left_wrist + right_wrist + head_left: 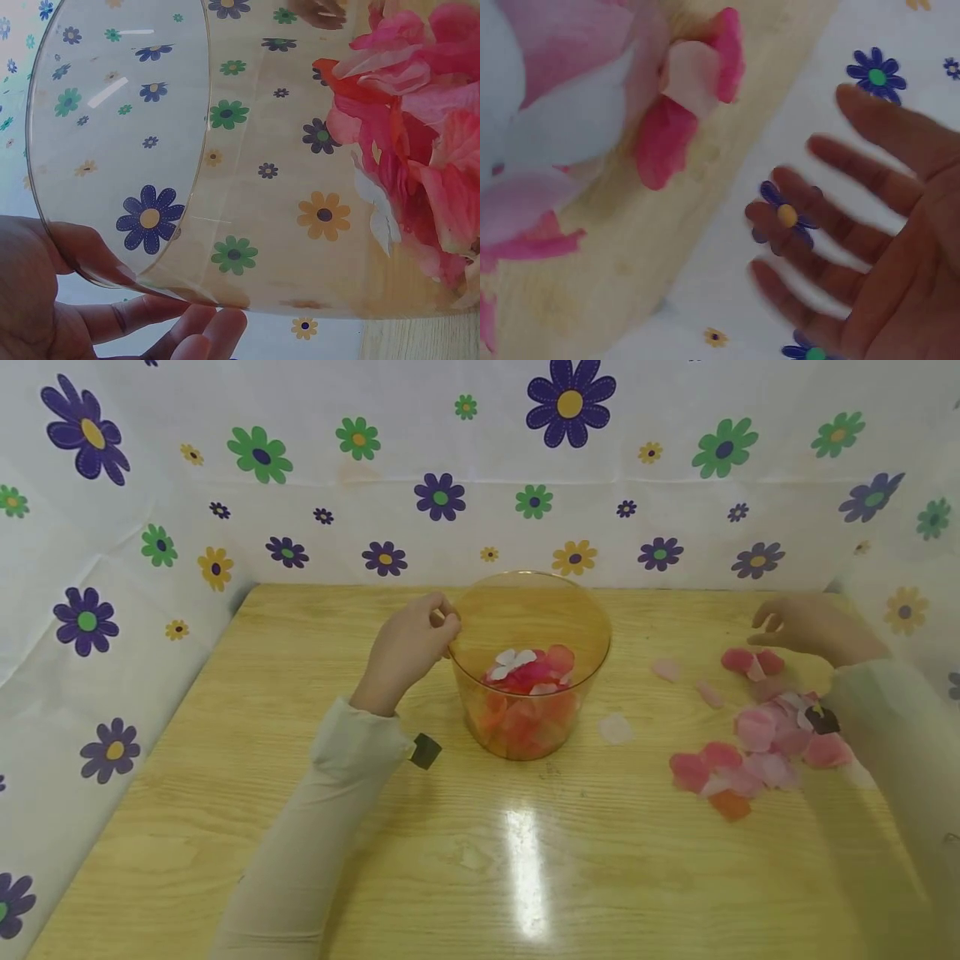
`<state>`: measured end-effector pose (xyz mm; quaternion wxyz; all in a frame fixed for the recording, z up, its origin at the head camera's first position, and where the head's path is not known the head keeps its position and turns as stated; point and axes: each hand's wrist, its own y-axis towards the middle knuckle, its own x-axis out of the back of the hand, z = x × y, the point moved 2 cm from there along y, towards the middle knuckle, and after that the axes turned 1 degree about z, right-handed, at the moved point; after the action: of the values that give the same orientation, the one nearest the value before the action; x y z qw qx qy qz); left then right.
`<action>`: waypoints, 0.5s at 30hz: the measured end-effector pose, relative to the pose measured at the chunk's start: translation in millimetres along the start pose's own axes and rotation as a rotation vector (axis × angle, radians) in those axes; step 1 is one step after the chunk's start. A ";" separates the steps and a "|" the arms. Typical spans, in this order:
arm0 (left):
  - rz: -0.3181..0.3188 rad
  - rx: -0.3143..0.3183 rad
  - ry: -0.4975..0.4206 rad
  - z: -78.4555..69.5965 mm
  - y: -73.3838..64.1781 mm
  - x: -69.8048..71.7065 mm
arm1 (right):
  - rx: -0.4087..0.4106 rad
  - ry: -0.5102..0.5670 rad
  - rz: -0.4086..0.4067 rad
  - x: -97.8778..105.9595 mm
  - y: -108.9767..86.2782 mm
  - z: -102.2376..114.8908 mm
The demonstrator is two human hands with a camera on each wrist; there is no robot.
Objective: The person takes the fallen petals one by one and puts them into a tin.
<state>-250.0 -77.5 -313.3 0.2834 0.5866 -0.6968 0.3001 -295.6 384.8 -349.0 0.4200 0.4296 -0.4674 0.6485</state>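
A clear amber plastic bucket [459,670] stands upright on the wooden table, with pink, red and white artificial petals [531,678] heaped in its lower part. My left hand [408,647] pinches the bucket's left rim; in the left wrist view its thumb lies inside the wall and its fingers [225,334] outside. At the right, my right hand [813,625] hovers just beyond a small group of pink petals [752,662]. The right wrist view shows its fingers [832,217] spread, holding nothing. A larger pile of loose petals [772,735] lies nearer, beside the right forearm.
A few single pale petals [616,728] lie between the bucket and the pile. White cloth [300,393] printed with flowers hangs behind the table [450,868] and along both sides. Small dark squares [425,751] show at both wrists.
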 end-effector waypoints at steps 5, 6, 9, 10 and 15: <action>-0.007 0.001 0.000 -1.0 0.1 -0.3 | -0.143 0.126 0.137 -14.2 -0.5 -19.2; -0.006 0.000 0.000 -1.1 0.2 -0.5 | -0.160 0.146 0.152 -17.9 -1.4 -21.1; 0.002 -0.001 0.002 -1.6 0.2 -0.9 | -0.165 0.200 0.181 -27.9 -1.6 -24.5; 0.005 0.000 0.004 -1.9 0.1 -0.9 | -0.163 0.205 0.177 -30.4 -0.8 -25.0; 0.004 -0.004 0.027 -2.6 0.7 -0.3 | -0.173 0.227 0.201 -35.0 9.7 -24.4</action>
<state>-250.5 -75.3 -311.9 0.2932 0.5805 -0.6947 0.3073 -299.1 401.3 -389.4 0.4387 0.2669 -0.5116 0.6889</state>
